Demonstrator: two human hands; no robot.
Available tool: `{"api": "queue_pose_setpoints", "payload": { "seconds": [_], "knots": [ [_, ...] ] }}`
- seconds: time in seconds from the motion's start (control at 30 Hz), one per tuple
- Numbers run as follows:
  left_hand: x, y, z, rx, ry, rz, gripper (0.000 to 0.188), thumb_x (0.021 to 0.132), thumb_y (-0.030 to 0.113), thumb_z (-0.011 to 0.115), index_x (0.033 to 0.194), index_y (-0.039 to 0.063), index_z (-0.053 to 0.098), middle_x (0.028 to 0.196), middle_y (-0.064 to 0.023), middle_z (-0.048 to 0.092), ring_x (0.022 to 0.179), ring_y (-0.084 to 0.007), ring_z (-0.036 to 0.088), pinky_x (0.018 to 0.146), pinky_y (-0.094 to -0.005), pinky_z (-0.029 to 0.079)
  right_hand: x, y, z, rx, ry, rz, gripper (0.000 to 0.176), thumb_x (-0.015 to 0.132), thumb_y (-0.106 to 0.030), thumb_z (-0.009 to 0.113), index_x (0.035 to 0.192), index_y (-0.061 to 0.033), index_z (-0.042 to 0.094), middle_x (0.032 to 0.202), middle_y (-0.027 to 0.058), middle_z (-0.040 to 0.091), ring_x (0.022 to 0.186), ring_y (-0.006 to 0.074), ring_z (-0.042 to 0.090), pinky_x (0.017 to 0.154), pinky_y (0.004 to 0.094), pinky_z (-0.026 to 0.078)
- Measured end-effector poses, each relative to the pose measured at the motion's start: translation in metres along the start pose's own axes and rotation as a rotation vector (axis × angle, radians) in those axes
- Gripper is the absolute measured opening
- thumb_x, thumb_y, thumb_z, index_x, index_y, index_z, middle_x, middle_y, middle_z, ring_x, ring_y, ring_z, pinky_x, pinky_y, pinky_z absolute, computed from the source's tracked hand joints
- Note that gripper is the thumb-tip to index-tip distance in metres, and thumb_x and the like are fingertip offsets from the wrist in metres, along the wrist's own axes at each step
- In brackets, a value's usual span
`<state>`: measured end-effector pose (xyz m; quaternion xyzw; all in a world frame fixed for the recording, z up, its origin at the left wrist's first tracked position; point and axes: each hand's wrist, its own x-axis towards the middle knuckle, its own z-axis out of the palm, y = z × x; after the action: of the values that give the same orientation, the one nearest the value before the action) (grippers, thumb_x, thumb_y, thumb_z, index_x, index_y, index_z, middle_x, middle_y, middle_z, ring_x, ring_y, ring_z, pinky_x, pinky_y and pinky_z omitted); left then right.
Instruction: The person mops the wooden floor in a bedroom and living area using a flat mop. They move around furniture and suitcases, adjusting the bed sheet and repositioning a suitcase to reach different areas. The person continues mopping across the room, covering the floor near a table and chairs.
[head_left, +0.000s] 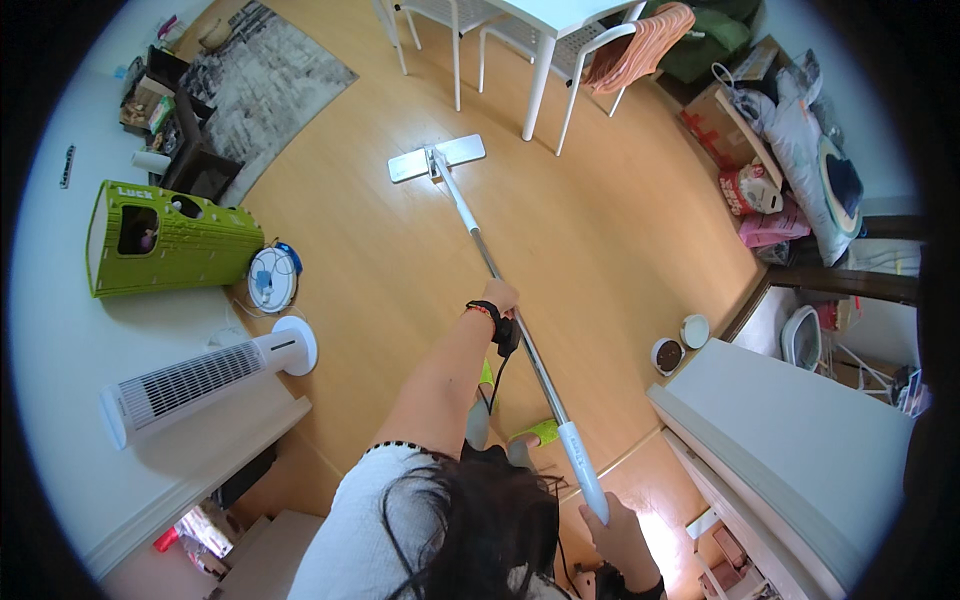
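Note:
A flat mop (437, 158) with a white rectangular head lies on the wood-look floor ahead, below the white table. Its metal pole runs back towards me and ends in a pale blue-white grip (583, 465). My left hand (501, 295) is closed around the middle of the pole, with a black strap and a beaded band at the wrist. At the lower right, my right hand (611, 525) holds the end of the grip, and a black band circles that wrist. Yellow-green slippers (538, 433) are on my feet under the pole.
A white table (551, 16) and chairs stand ahead, with a grey patterned rug (274, 82) at upper left. Along the left are a robot vacuum (272, 279) and a white tower fan (195, 381). Two pet bowls (667, 355) sit at right, below boxes and bags (796, 142).

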<state>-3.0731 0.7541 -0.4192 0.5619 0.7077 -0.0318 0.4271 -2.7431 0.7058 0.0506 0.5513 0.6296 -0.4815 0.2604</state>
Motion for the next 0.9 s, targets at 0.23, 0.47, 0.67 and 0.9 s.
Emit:
{"api": "queue_pose_setpoints", "payload": {
  "seconds": [0.23, 0.47, 0.67, 0.9],
  "knots": [
    [-0.068, 0.082, -0.011, -1.120, 0.571, -0.558, 0.017, 0.076, 0.011, 0.063, 0.071, -0.004, 0.058, 0.063, -0.0141, 0.061, 0.056, -0.0238, 0.061, 0.049, -0.0387, 0.046, -0.041, 0.014, -0.027, 0.010, -0.019, 0.261, 0.028, 0.079, -0.020, 0.067, 0.096, -0.0007, 0.057, 0.077, 0.0211, 0.062, 0.073, 0.0386, 0.061, 0.066, 0.0417, 0.048],
    [-0.150, 0.183, -0.011, -1.437, 0.437, -0.639, 0.036, 0.078, 0.017, 0.063, 0.099, -0.003, 0.041, 0.079, -0.0197, 0.060, 0.073, -0.0343, 0.063, 0.061, -0.0427, 0.050, -0.137, 0.006, -0.082, -0.127, 0.032, 0.106, 0.017, 0.086, -0.007, 0.060, 0.099, 0.0031, 0.058, 0.080, 0.0198, 0.061, 0.072, 0.0274, 0.057, 0.068, 0.0367, 0.046],
    [-0.164, 0.184, -0.015, -1.386, 0.312, -0.667, 0.040, 0.079, 0.015, 0.060, 0.104, -0.008, 0.040, 0.079, -0.0211, 0.062, 0.072, -0.0353, 0.064, 0.061, -0.0427, 0.051, -0.156, -0.029, -0.073, -0.227, 0.021, 0.183, 0.021, 0.084, -0.014, 0.062, 0.100, -0.0011, 0.061, 0.069, 0.0151, 0.057, 0.062, 0.0220, 0.055, 0.060, 0.0341, 0.044],
    [-0.112, 0.146, -0.054, -1.447, 0.382, -0.682, 0.034, 0.078, 0.013, 0.057, 0.098, -0.010, 0.044, 0.081, -0.0242, 0.063, 0.072, -0.0364, 0.065, 0.063, -0.0429, 0.052, -0.103, -0.089, -0.098, -0.036, -0.009, 0.170, 0.018, 0.087, -0.012, 0.060, 0.099, 0.0009, 0.059, 0.077, 0.0184, 0.061, 0.069, 0.0232, 0.058, 0.064, 0.0362, 0.046]
  ]
}}
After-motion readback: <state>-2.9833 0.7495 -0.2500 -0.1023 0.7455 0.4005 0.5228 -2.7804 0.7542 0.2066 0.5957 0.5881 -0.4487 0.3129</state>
